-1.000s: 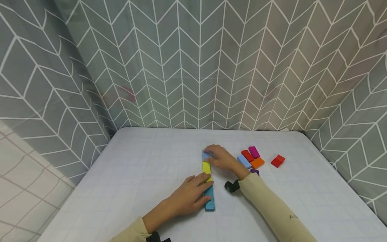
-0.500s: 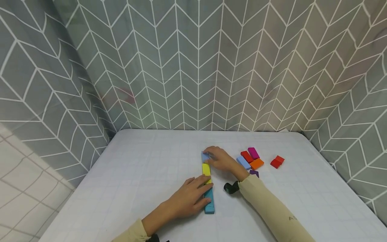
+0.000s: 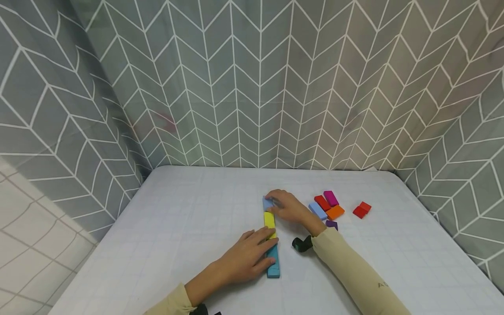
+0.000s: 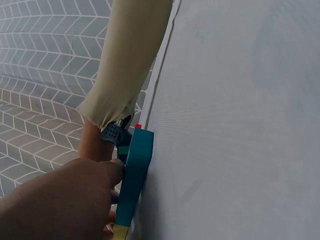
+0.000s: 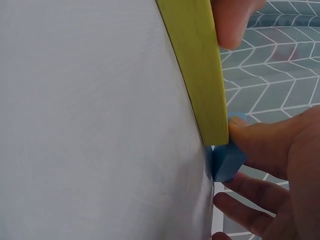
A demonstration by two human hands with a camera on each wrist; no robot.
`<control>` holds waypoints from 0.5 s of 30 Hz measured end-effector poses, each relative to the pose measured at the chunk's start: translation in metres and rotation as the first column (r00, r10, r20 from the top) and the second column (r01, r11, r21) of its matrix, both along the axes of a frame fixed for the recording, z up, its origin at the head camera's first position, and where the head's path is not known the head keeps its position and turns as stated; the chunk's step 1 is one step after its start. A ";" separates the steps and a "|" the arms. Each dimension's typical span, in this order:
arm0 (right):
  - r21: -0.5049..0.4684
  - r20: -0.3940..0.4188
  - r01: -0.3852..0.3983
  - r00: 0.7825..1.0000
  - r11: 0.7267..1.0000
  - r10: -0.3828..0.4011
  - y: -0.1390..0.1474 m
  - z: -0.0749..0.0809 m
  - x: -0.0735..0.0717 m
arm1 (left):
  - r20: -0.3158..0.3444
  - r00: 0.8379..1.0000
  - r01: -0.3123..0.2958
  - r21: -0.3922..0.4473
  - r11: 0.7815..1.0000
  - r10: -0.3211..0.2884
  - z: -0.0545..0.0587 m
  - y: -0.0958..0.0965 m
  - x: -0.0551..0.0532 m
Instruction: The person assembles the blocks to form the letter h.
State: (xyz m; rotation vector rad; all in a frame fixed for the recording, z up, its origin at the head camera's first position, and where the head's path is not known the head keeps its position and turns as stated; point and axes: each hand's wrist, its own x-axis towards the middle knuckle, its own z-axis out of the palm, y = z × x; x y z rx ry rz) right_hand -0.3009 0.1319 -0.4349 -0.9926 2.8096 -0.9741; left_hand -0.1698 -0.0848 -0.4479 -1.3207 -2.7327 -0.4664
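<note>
A straight row of flat blocks runs away from the person in the head view: teal blocks (image 3: 273, 273) at the near end, yellow (image 3: 269, 218) in the middle, a light blue block (image 3: 266, 204) at the far end. My left hand (image 3: 246, 258) rests over the teal and yellow part with fingers stretched across it, hiding some of it. The thumb lies on the teal piece (image 4: 136, 175) in the left wrist view. At the far end my right hand (image 3: 290, 208) pinches the light blue block (image 5: 230, 162) between thumb and fingers, right at the yellow block's end (image 5: 200, 75).
Right of the row lie loose blocks: magenta (image 3: 331, 198), red (image 3: 322, 202), light blue (image 3: 317, 210), orange (image 3: 335, 212) and purple (image 3: 332, 225). Two red pieces (image 3: 362, 210) lie farther right on the white table (image 3: 189, 201). A patterned curtain (image 3: 244, 87) stands behind.
</note>
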 end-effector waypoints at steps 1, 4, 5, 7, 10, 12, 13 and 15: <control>0.002 -0.007 -0.002 1.000 1.000 0.002 0.000 0.000 0.000 | 0.000 1.000 0.000 -0.002 1.000 0.000 0.000 0.000 0.000; 0.003 -0.020 -0.012 1.000 1.000 0.012 0.001 0.001 0.001 | -0.004 1.000 -0.003 -0.005 1.000 0.003 0.001 0.001 0.000; 0.000 -0.025 -0.017 1.000 1.000 0.017 0.001 0.001 0.002 | -0.006 1.000 -0.003 -0.006 1.000 0.003 0.001 0.001 0.001; -0.006 -0.033 -0.024 0.999 1.000 0.023 0.002 0.001 0.002 | -0.007 1.000 -0.005 -0.004 1.000 0.005 0.001 0.001 0.001; -0.015 -0.030 -0.025 0.999 1.000 0.024 0.002 0.000 0.002 | -0.007 1.000 -0.006 0.000 1.000 0.006 0.002 0.001 0.001; -0.018 -0.029 -0.021 0.999 1.000 0.021 0.003 -0.001 0.002 | -0.005 1.000 -0.007 0.003 1.000 0.007 0.002 0.001 0.001; -0.022 -0.026 -0.021 0.999 1.000 0.020 0.003 -0.001 0.002 | -0.005 1.000 -0.008 0.003 1.000 0.008 0.002 0.001 0.001; -0.032 -0.021 -0.020 1.000 0.999 0.019 0.003 -0.001 0.002 | -0.002 1.000 -0.010 0.002 1.000 0.010 0.001 0.001 0.001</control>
